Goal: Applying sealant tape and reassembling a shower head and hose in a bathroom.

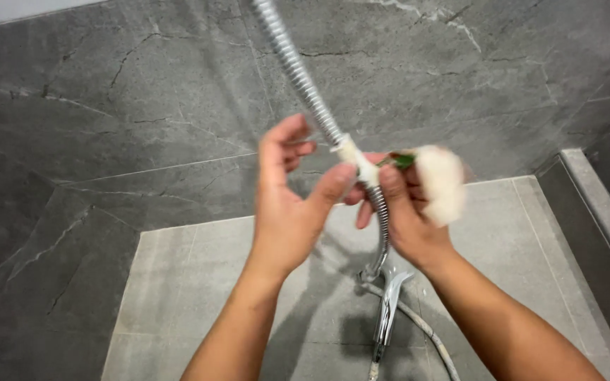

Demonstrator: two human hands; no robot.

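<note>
Grey tile behind foam-smeared ribbed hose point(305, 85)

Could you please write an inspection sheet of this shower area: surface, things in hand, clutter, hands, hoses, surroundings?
Surface: light grey tiled floor, no objects lying on it.
Things in hand: ribbed metal shower hose with white foam on it; foamy sponge with a green part.
Clutter: nothing seen.
Hands: left hand is open, thumb touching the foamy part of the hose; right hand grips the sponge against the hose.
Hoses: the metal hose runs down to a chrome tap; a second hose leaves below the tap.
Surroundings: dark grey marbled wall tiles; low grey ledge at right.
</note>
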